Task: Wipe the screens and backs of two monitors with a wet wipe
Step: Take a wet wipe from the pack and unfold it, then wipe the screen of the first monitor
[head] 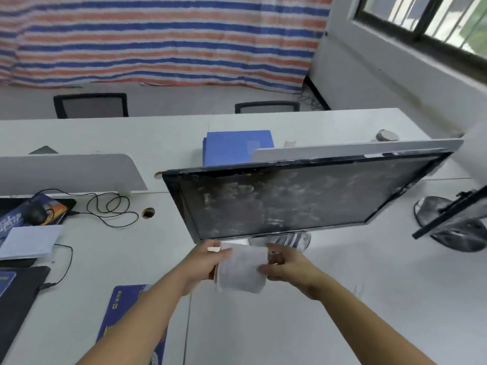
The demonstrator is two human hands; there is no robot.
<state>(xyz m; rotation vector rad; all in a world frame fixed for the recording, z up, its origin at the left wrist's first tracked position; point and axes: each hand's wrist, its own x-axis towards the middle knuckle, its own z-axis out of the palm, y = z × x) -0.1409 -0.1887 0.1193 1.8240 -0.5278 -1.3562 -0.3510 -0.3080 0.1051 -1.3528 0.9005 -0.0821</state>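
Wet wipe (241, 270): a pale, roughly square sheet stretched flat between both hands. It hangs above the counter (342, 299), just below the bottom edge of the near monitor (303, 198).
Left hand (210, 262): fingers curled, pinching the wipe's left edge. A small orange-and-white item shows at this hand; what it is cannot be told.
Right hand (284, 264): thumb and fingers nipping the wipe's right edge.
Handling of the wipe: judged very light, limp and damp. It probably droops if held by one corner, so it is best taken by opposite edges, as here, or folded into a pad under flat fingers.
Near monitor, position: stands on its stand (292, 239) at mid-counter, the screen tilted back to face upward.
Near monitor, appearance: dark panel covered with whitish smears and streaks, thickest at left and centre. The black bezel is scuffed along the top edge, and a grey rear casing shows behind it.
Handling of the monitor: judged rigid but fragile at the panel, and inclined to rock or tip on its stand. It calls for light, even pressure, and a grip on the bezel or casing edge, never the screen, would steady it or turn it for the back.
Second monitor (453, 214): at the right margin, well apart from the hands and only partly in view. A dark, dusty round base (432, 209) lies beneath it.
Progress: the streaked panel suggests that screen work is unfinished. Neither back is visible.
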